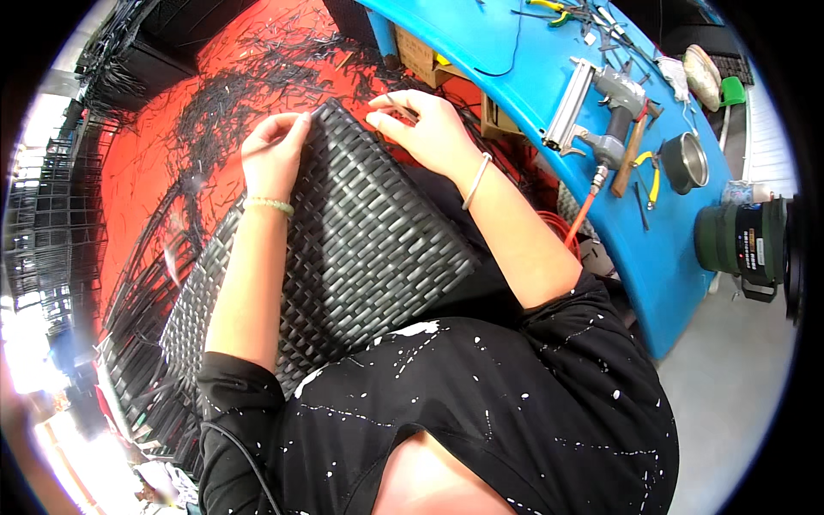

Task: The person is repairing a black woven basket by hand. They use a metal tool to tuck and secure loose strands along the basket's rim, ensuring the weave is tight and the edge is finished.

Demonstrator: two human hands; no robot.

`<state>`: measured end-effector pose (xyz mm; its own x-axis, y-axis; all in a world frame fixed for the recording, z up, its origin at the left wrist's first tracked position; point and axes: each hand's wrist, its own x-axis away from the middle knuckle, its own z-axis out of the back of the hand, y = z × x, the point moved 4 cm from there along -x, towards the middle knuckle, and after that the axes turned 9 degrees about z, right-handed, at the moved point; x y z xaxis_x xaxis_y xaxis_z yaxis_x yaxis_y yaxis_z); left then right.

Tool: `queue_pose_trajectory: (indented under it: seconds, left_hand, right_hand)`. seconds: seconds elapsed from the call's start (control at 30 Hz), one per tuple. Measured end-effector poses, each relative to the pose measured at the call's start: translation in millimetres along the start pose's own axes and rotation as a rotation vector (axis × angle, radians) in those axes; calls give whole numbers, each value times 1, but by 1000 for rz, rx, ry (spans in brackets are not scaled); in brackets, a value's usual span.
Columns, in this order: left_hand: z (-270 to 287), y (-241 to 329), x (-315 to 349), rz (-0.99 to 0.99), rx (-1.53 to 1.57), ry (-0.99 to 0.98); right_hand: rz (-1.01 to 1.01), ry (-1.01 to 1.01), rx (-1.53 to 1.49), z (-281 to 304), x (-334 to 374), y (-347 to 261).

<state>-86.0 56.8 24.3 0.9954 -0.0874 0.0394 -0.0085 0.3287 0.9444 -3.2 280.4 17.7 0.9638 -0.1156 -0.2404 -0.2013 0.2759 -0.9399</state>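
In the head view, a black woven piece (378,232) lies just in front of the person's chest, its upper corner pointing away and reaching up between the two hands. Its left face runs behind the left forearm.

The left hand (273,148) is at the left side of that corner. Its fingers are bent and its thumb reaches to the edge, leaving little gap; whether it grips the weave or only rests against it, I cannot tell. The right hand (422,130) is a little apart from the corner on the other side, partly curled, with a thin dark object (402,108) held among the fingers. It could be a strip or a small tool; it is too small to tell.

The step in hand appears to be working on the edge of the weave at this corner. The next move seems to call for the left hand to steady the corner while the right brings the thin object to it.

To the right, a blue table (481,39) carries a nail gun (620,90), a hammer (630,156) and a metal bowl (687,163). Loose black strips (219,120) litter the red floor (142,193).
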Motion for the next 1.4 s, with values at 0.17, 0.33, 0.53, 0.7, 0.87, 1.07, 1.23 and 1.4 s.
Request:
queue_pose_trajectory:
  seconds: [0.17, 0.33, 0.53, 0.7, 0.87, 1.07, 1.23, 1.4]
  left_hand:
    - [-1, 6, 4, -3, -81, -33]
    - [1, 17, 7, -179, -244, -2]
    - [1, 24, 3, -349, -349, -3]
    - [-4, 31, 2, -441, -411, -15]
    - [-12, 35, -2, -522, -479, -22]
    - [-10, 35, 3, -525, -522, 0]
    - [3, 34, 14, -519, -553, -1]
    - [-1, 31, 13, -524, -525, 22]
  right_hand:
    - [-69, -36, -384, -31, -28, 37]
    - [-58, -64, -285, -50, -34, 46]
    - [68, 48, -268, -53, -28, 47]
    - [140, 48, -188, -50, -26, 42]
    - [136, 32, -181, -48, -24, 38]
    - [176, 40, -228, -50, -24, 40]
    - [214, 79, -230, -53, -25, 48]
    - [223, 104, -203, -51, -23, 44]
